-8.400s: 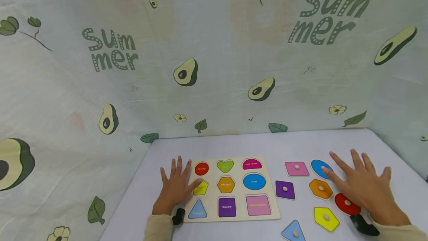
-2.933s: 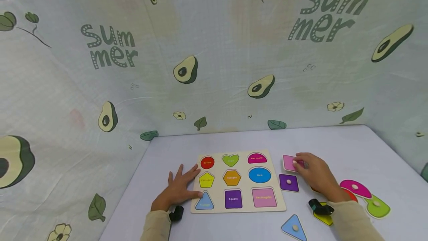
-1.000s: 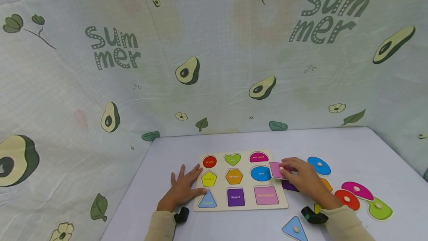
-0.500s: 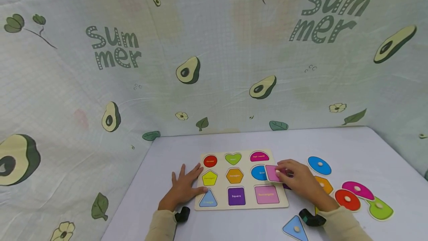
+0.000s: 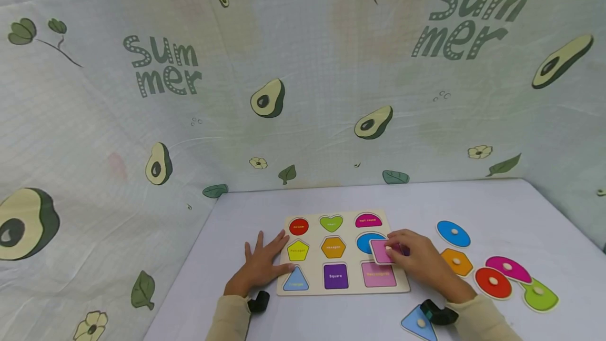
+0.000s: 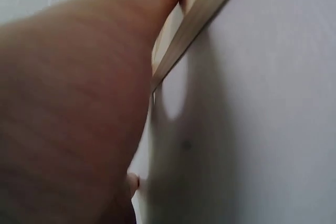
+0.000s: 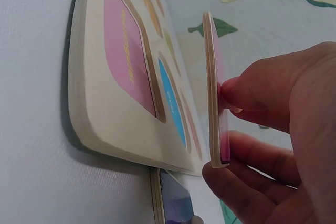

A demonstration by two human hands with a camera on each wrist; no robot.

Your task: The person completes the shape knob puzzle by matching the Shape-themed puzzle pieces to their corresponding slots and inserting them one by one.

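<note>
A cream shape-puzzle board (image 5: 316,278) lies on the white table. My left hand (image 5: 258,267) rests with spread fingers on its left edge, thumb by the blue triangle recess. My right hand (image 5: 418,257) pinches a pink rectangle puzzle piece (image 5: 379,250) by its small knob. The piece hangs over the board's right side, covering part of the blue oval recess and the top of the pink rectangle recess (image 5: 379,279). In the right wrist view, a gap separates the piece (image 7: 211,93) from the board. The left wrist view shows mostly skin and the board's edge (image 6: 184,38).
Right of the board lie loose knobbed pieces: a blue oval (image 5: 453,233), orange hexagon (image 5: 450,262), red circle (image 5: 492,291), magenta half round (image 5: 516,269), green heart (image 5: 542,301) and blue triangle (image 5: 412,322). A purple square piece (image 7: 176,200) sits beside the board.
Earlier the right hand lay spread over the loose pieces; then it took the pink rectangle by its knob. It has carried it left, then down toward the pink recess. The left hand stays on the board.
</note>
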